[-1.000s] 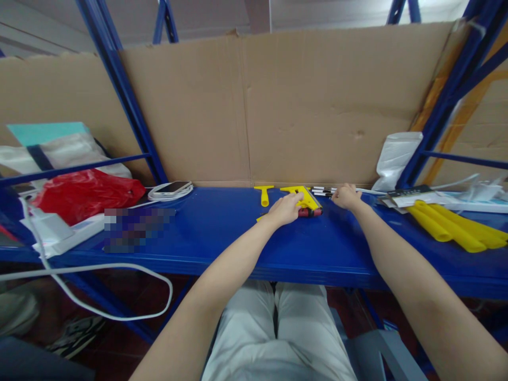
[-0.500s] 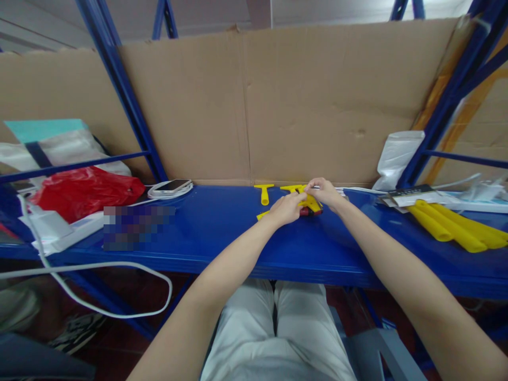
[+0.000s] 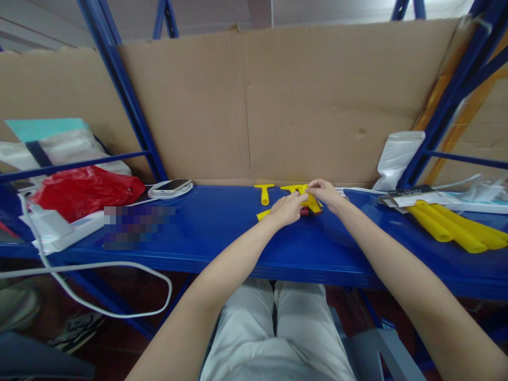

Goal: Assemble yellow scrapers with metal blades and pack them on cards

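At the back middle of the blue shelf, my left hand (image 3: 287,209) is closed, its fingertips on a yellow plastic piece (image 3: 313,204). My right hand (image 3: 325,192) pinches the upper part of that same piece from the other side. Fingers hide much of its shape. Beneath it is a dark red thing (image 3: 305,211), mostly covered. A yellow T-shaped part (image 3: 264,194) lies left of my hands. A second yellow T-shaped part (image 3: 291,188) lies just behind my left hand. From under my left wrist pokes a flat yellow end (image 3: 262,215).
Several yellow tubes or handles (image 3: 448,227) lie at the right. A phone (image 3: 174,185) rests on a coiled white cable at the left, near a red plastic bag (image 3: 87,191) and white power strip (image 3: 79,233). Cardboard (image 3: 246,106) walls off the back.
Almost nothing differs. The fingers of both hands have shifted very slightly around the yellow piece.
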Tool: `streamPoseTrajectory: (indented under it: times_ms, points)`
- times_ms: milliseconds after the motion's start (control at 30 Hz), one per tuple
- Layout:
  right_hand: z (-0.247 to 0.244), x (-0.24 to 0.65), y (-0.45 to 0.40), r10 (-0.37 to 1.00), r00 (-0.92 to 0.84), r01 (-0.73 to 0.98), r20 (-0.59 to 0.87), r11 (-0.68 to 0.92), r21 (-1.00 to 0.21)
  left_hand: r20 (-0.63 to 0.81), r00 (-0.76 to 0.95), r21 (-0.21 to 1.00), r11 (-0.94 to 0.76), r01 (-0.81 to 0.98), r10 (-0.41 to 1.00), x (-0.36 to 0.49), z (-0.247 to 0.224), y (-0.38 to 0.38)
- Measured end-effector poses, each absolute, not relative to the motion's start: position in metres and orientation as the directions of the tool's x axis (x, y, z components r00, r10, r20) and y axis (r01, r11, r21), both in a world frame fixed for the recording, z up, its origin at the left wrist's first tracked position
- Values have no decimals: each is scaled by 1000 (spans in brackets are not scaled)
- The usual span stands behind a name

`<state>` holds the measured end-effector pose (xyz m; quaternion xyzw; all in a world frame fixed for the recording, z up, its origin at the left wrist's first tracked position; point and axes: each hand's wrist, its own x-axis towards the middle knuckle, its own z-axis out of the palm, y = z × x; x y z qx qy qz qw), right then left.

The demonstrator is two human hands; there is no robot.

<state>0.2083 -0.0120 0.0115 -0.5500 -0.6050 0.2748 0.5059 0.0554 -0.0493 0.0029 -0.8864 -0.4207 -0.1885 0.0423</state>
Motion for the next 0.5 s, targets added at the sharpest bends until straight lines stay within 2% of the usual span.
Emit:
streamPoseTrajectory:
  times_ms: [167,333,500]
  points:
    - [17,209,-15,949,193,259,251,197,-945,422,538,122,-634,764,730,53,3,-46]
    - [21,215,-19,992,14,399,129,113,-910,448,480,178,-601,779,754,49,2,-39]
    - [21,212,-20,990,31,410,138,114,-905,431,432,196,-549,812,792,49,1,-37]
